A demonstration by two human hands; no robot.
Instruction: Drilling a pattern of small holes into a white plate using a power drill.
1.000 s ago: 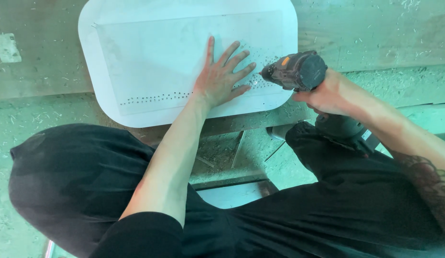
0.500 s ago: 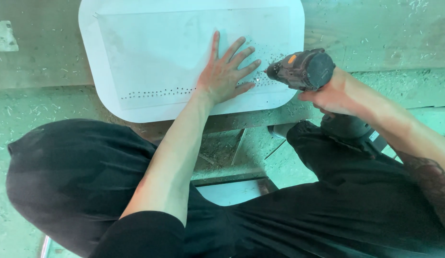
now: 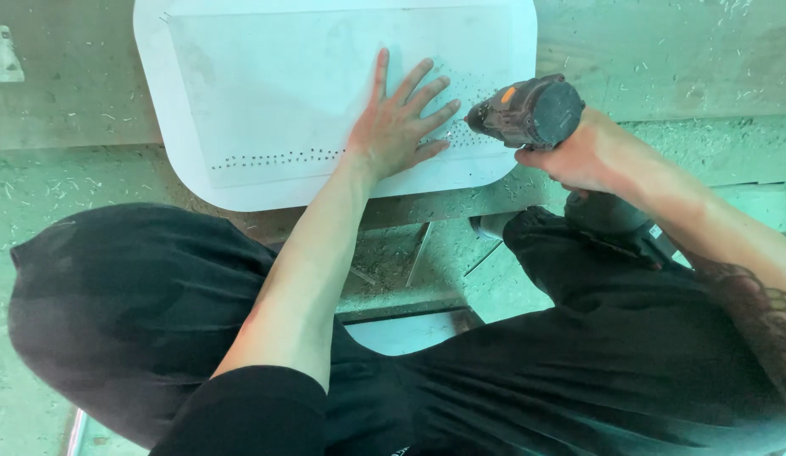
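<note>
A white rounded plastic panel (image 3: pixel 266 93) lies flat on a wooden surface, with a row of small drilled holes (image 3: pixel 275 158) along its near edge. My left hand (image 3: pixel 397 122) presses flat on the panel, fingers spread. Just right of those fingers, my right hand (image 3: pixel 583 156) grips a dark cordless drill (image 3: pixel 528 111) with an orange switch. The drill's tip meets the panel near its lower right corner, at the end of the hole row.
My knees in black trousers (image 3: pixel 131 312) fill the lower view. Wooden boards (image 3: pixel 680 59) strewn with shavings lie under and around the panel. A gap with rails and debris (image 3: pixel 410 253) shows between my legs.
The view has shifted slightly. The drill and my right hand have edged a little along the hole row; my left hand stays pressed on the panel.
</note>
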